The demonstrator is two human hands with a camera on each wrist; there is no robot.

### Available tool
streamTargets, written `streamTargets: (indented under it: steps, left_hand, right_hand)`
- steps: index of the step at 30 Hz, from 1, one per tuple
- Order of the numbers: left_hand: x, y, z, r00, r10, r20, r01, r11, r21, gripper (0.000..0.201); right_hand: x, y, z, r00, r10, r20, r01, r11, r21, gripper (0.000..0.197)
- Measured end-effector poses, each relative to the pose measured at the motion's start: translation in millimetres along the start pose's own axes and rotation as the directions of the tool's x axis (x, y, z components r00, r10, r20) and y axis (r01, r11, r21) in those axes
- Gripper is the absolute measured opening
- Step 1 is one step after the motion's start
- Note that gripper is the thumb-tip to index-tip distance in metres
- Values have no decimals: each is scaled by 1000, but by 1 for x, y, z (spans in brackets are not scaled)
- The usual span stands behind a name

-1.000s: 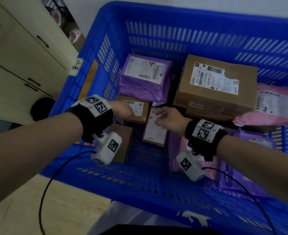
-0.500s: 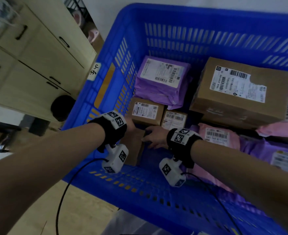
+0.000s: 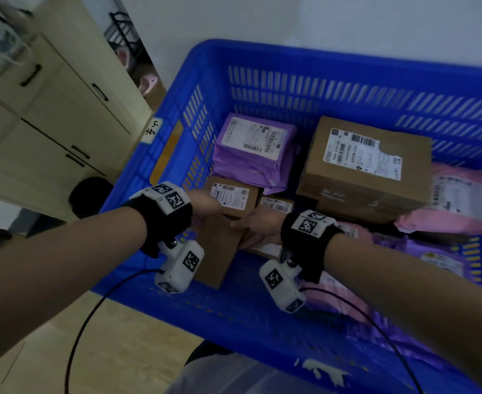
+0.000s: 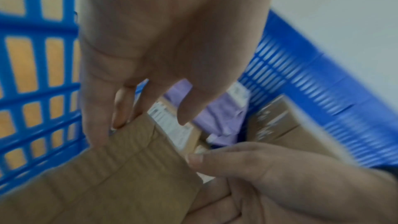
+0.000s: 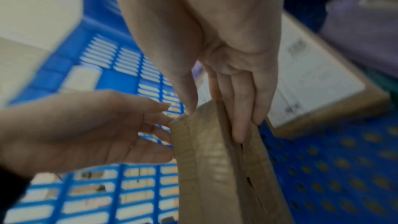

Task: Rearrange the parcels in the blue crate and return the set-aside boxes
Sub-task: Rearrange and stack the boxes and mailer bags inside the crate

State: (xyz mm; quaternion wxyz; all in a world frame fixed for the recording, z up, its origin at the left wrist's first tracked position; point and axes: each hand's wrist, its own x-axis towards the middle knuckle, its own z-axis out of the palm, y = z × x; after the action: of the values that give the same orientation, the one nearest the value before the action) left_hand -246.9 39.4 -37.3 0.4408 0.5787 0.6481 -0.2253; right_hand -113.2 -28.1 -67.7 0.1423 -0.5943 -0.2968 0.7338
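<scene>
The plain cardboard box (image 3: 220, 248) stands on edge by the blue crate's (image 3: 262, 317) near-left wall, likely to save floor space. The right hand (image 5: 226, 74) pinches its top edge, steadying it; the left hand (image 4: 150, 48) rests loosely opened fingers against its corner.

The blue crate (image 3: 262, 317) rests on a light wooden floor (image 3: 126, 336) beside a cabinet (image 3: 49, 132).

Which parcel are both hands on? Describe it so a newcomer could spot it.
Start at the blue crate and go to its near-left corner. A plain brown cardboard box stands on edge there, between the left hand and right hand. Unlike the neighbouring boxes, it shows no label.
</scene>
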Motion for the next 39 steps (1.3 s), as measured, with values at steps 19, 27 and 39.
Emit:
streamTargets:
  steps: [19,27,39]
  left_hand:
    - [-119,82,-36,784,485,-389,-606,734,-307,14]
    - [-140,114,-33,520,567,-639,-851,409,-329,3]
    - [-116,115,0,553,537,-637,-827,263,-496,38]
  right_hand:
    - [-146,-54,-78,839,-406,-363,445,895,29,65]
    - [-174,-55,-79,626,-574,-527,661,749,-30,42]
    - [-144,-30,-72,337,-640,-690,719,648,-250,51]
